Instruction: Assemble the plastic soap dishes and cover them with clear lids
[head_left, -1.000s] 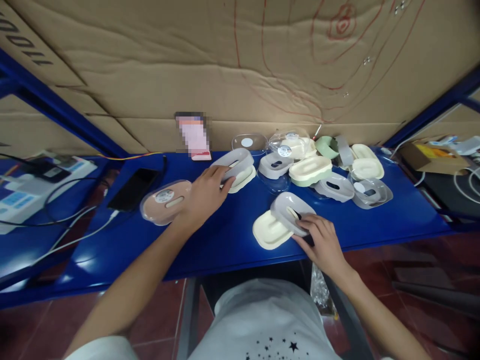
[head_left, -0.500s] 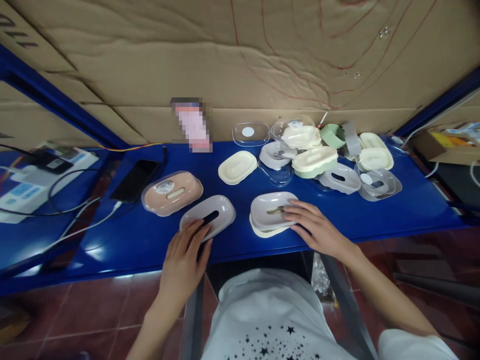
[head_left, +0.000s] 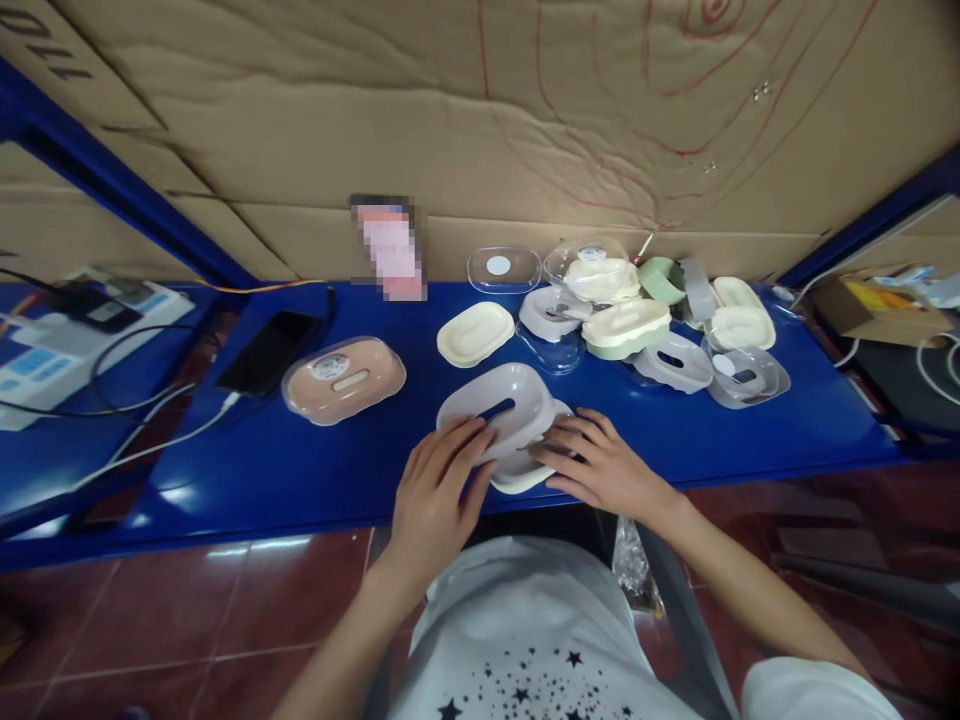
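My left hand point(head_left: 442, 480) grips the near-left edge of a light grey oval plastic shell with a slot point(head_left: 517, 385). That shell is tilted and overlaps a second grey oval piece with a cream rim point(head_left: 517, 475), which is mostly hidden under it. On the right side of the lower piece rests my right hand point(head_left: 592, 465), fingers spread over it. To the left sits a pink oval shell point(head_left: 375, 375) with a clear cover and a round sticker. A cream oval dish point(head_left: 475, 334) lies just beyond the grey shells.
At the back right is a pile of cream, green and grey shells point(head_left: 626, 325) with clear lids. A black phone point(head_left: 266, 350) with a white cable lies at left, near a power strip point(head_left: 67, 350). Behind the blue table point(head_left: 247, 470) stands a cardboard wall point(head_left: 300, 130).
My left hand has lifted the slotted grey shell and carried it right, over the piece under my right hand. The right hand and lower piece have shifted slightly toward me.
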